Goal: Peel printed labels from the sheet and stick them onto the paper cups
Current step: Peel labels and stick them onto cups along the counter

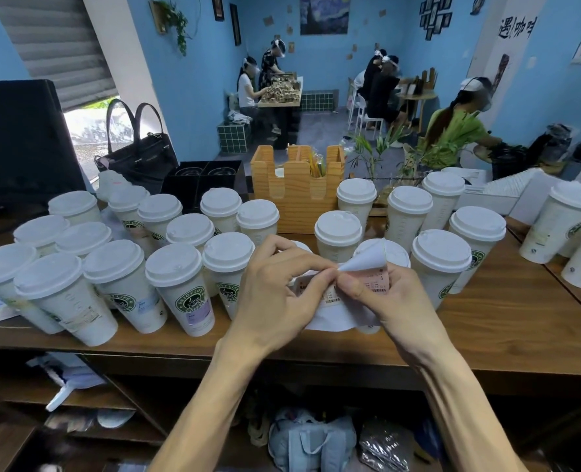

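Observation:
Both hands hold a white label sheet (330, 316) over the front middle of the wooden counter (507, 328). My left hand (275, 294) pinches the sheet's upper edge. My right hand (388, 298) grips the sheet's right side, thumb on a printed label (376, 282). A white corner (367, 258) curls up above the thumbs. Several lidded paper cups with green logos stand around the hands, one cluster at the left (180, 287) and another at the right (440, 264). One cup (393, 250) is partly hidden behind the sheet.
A wooden organiser (297, 195) stands behind the cups. A black box (200, 182), a black handbag (139, 155) and a dark monitor (20, 137) sit at the back left. More cups (568, 219) lean at the far right. Several people work at tables beyond.

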Demonstrator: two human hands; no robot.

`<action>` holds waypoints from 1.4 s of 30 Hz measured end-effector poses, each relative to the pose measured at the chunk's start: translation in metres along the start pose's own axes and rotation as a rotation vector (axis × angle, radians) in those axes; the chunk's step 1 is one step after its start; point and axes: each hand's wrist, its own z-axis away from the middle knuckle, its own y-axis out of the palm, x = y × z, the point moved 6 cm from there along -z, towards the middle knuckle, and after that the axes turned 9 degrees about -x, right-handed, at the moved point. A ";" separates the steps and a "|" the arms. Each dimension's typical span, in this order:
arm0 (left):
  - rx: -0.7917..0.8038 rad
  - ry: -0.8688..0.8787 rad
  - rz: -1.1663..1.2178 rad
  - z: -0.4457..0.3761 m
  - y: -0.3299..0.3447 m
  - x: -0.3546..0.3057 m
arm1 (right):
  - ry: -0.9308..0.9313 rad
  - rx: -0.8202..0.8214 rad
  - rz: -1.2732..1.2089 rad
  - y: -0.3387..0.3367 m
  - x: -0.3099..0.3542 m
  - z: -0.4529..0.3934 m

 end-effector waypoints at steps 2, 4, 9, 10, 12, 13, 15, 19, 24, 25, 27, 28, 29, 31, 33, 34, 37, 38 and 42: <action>0.006 -0.012 0.011 0.000 0.000 0.001 | -0.001 0.003 -0.004 0.000 -0.001 0.000; 0.008 -0.030 0.020 0.001 0.000 0.002 | -0.004 0.015 -0.011 0.000 -0.001 -0.001; -0.035 -0.076 0.013 0.000 -0.001 0.006 | -0.012 0.028 -0.032 0.001 -0.004 -0.001; -0.040 -0.080 0.002 0.000 -0.001 0.006 | -0.008 0.030 -0.030 0.000 -0.005 -0.001; -0.055 -0.097 -0.016 -0.001 -0.003 0.006 | 0.002 0.013 -0.009 -0.002 -0.009 -0.001; -0.067 -0.114 -0.020 -0.002 -0.004 0.008 | 0.004 0.000 0.012 -0.004 -0.011 -0.001; -0.087 -0.148 -0.020 -0.004 -0.007 0.010 | 0.008 -0.018 0.035 -0.007 -0.013 -0.001; -0.108 -0.180 -0.011 -0.007 -0.010 0.013 | 0.013 -0.021 0.027 -0.011 -0.014 0.000; -0.051 -0.322 0.077 -0.008 -0.008 0.018 | -0.022 -0.030 0.083 -0.015 -0.015 0.001; -0.041 -0.347 0.104 -0.007 -0.006 0.019 | -0.013 -0.031 0.089 -0.016 -0.016 0.001; -0.035 -0.384 0.146 -0.007 -0.005 0.022 | -0.002 -0.035 0.104 -0.018 -0.019 0.000; -0.035 -0.390 0.155 -0.007 -0.004 0.023 | 0.002 -0.036 0.110 -0.019 -0.020 0.000; -0.033 -0.390 0.160 -0.006 -0.003 0.023 | 0.006 -0.035 0.114 -0.019 -0.020 0.000; -0.032 -0.389 0.161 -0.005 -0.002 0.023 | 0.009 -0.034 0.117 -0.020 -0.021 -0.001; -0.031 -0.395 0.160 -0.004 -0.001 0.025 | 0.014 -0.035 0.118 -0.020 -0.021 -0.001; -0.031 -0.396 0.163 -0.004 -0.001 0.026 | 0.017 -0.038 0.112 -0.021 -0.022 0.000; -0.018 -0.403 0.185 -0.003 0.000 0.026 | 0.019 -0.038 0.121 -0.021 -0.021 0.001; -0.015 -0.405 0.193 -0.003 0.000 0.025 | 0.020 -0.038 0.130 -0.022 -0.022 0.001; -0.027 -0.417 0.272 -0.003 0.001 0.025 | 0.028 -0.041 0.146 -0.024 -0.021 0.003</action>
